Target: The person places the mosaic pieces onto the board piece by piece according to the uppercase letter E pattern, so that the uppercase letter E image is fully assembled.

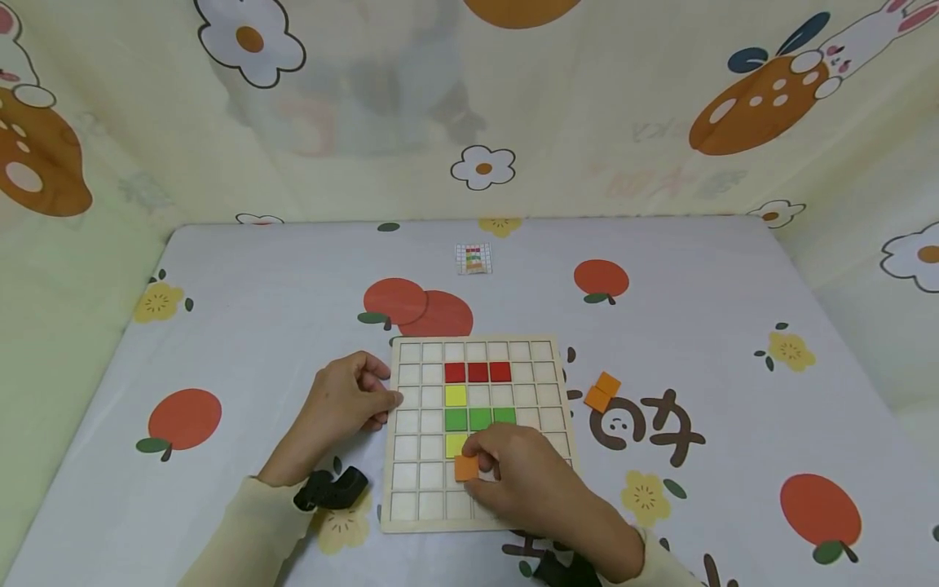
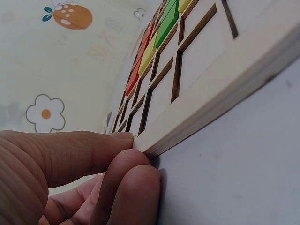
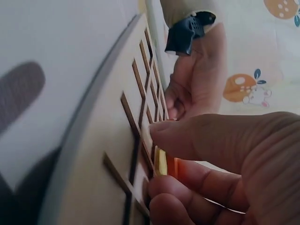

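Note:
A square wooden grid board (image 1: 480, 526) lies on the table. My left hand (image 1: 350, 395) holds its left edge, the thumb (image 2: 93, 150) on the rim and fingertips against the side. Over the lower middle of the board, my right hand (image 1: 524, 469) pinches an orange square tile (image 1: 465, 468) between thumb and fingers, just below a yellow tile (image 1: 456, 445). Higher up, the board bears a row of three green tiles (image 1: 480, 419), another yellow tile (image 1: 456, 395) and a row of three red tiles (image 1: 478, 372). My right hand covers some lower-right cells.
Right of the board lie two loose orange tiles (image 1: 602, 392), touching each other. A small card (image 1: 473, 259) with a coloured grid pattern lies behind the board. The tablecloth (image 1: 279, 277) is printed with fruit and flowers, and a patterned curtain (image 1: 367, 163) hangs behind.

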`<state>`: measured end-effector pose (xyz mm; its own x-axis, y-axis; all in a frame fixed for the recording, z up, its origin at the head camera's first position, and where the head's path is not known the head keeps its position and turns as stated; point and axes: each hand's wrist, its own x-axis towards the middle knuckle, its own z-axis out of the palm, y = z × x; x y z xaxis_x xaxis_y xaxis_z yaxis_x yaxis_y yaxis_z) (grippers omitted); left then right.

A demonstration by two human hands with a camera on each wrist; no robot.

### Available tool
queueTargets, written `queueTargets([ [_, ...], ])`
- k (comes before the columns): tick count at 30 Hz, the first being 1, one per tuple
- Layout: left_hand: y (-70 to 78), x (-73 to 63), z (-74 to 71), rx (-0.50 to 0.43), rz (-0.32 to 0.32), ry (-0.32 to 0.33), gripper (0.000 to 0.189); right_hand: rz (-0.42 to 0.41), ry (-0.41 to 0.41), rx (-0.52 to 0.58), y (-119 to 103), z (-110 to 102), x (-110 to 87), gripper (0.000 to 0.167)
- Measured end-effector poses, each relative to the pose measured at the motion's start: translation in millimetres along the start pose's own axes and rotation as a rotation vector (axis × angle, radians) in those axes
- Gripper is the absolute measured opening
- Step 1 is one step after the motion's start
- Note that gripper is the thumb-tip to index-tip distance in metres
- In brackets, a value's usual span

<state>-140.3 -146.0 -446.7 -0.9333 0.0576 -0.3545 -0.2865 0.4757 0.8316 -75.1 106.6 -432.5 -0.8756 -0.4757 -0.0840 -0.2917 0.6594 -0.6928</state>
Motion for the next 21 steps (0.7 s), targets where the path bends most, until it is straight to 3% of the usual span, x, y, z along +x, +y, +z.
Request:
queueTargets([
  [21,-1.1,0.4,0.1,0.01,0.02,0.008,0.031,-0.006,-0.028,-0.063,-0.4,7.6,3.4,0.023],
])
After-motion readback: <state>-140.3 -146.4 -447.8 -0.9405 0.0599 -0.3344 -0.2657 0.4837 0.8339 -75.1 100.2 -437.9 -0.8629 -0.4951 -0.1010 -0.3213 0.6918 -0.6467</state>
